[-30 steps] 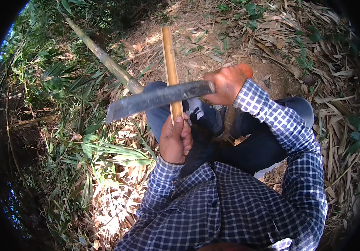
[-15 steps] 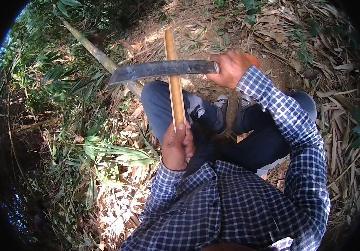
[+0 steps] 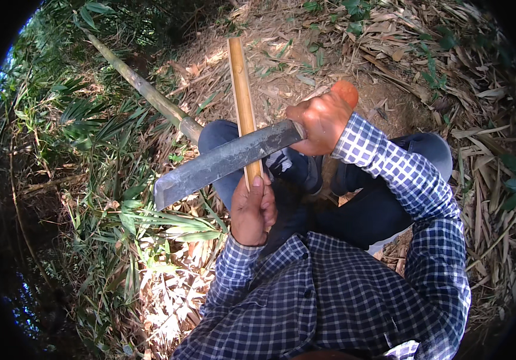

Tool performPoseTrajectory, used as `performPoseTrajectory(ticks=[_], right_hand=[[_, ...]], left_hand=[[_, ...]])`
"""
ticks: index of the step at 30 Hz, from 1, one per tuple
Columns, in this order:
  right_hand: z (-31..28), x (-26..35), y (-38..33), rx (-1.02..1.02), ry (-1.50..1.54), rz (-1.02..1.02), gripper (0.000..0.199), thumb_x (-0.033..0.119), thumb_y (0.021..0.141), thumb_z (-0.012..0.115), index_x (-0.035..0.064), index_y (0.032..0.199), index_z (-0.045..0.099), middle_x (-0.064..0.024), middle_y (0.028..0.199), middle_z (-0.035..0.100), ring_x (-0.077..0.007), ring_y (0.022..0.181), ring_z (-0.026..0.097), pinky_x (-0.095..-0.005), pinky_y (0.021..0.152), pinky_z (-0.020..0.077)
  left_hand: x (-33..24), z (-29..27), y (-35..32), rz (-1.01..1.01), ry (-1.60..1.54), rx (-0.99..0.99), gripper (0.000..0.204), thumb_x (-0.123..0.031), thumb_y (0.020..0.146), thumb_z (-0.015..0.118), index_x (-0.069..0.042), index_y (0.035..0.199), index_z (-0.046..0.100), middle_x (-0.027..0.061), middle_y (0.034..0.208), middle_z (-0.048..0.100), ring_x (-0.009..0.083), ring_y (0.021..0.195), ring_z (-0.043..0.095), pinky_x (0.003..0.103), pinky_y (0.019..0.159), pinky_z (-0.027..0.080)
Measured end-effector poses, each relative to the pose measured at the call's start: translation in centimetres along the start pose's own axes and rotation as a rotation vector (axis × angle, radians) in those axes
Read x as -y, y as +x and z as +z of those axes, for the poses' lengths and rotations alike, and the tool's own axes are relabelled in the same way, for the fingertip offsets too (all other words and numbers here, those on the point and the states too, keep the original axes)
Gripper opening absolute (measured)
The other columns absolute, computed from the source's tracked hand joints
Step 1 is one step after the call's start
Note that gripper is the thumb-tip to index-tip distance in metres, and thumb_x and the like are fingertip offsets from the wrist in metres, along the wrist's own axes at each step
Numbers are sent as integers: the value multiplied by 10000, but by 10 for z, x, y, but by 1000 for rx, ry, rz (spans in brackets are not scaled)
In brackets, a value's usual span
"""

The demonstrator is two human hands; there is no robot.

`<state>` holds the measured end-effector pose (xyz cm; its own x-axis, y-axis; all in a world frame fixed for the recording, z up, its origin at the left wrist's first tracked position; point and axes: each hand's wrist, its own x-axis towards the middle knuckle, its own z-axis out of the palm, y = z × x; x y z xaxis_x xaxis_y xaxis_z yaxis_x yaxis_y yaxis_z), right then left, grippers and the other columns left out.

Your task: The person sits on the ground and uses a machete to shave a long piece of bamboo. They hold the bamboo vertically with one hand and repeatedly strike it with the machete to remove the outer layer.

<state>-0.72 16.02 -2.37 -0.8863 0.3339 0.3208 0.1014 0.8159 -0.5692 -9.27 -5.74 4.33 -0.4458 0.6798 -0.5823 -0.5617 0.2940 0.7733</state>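
Note:
My left hand [image 3: 252, 207] grips the near end of a yellow bamboo stick [image 3: 241, 90] that points away from me. My right hand [image 3: 321, 120] holds the orange handle [image 3: 346, 91] of a broad dark machete [image 3: 222, 162]. The blade lies across the stick just above my left thumb, its tip pointing down to the left. My knees in blue trousers [image 3: 426, 150] sit under both hands, and my shoes [image 3: 306, 171] show between them.
A long green bamboo pole [image 3: 144, 90] lies on the ground from the upper left toward my left knee. Green leaves [image 3: 108, 180] crowd the left side. Dry bamboo husks and leaf litter [image 3: 486, 120] cover the ground to the right and ahead.
The machete swung up to level half a second ago and has come back down, tilted, against the stick close to my left hand. My left hand kept its hold.

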Motion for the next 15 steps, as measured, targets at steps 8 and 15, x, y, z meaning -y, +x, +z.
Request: performPoseTrajectory(ticks=[8,15], right_hand=[[-10,-10,4,43,-15,112,207,255,722,738,74,783,657,-120,605,637,-318,579,654,-436,554,518],[-26,-39,14,-13,-66,239,330,360,755,676,50,860,716,-105,536,617,-299,490,627,-436,543,535]], left_hand=[[2,-2,-3,2,3,-8,235,-294,1048,453,-64,1044,502,-34,640,375,42,427,295,201,366,255],[11,-5,-20,-38,20,14,207,-268,1062,409,-79,1016,482,-25,616,382,52,426,308,207,370,265]])
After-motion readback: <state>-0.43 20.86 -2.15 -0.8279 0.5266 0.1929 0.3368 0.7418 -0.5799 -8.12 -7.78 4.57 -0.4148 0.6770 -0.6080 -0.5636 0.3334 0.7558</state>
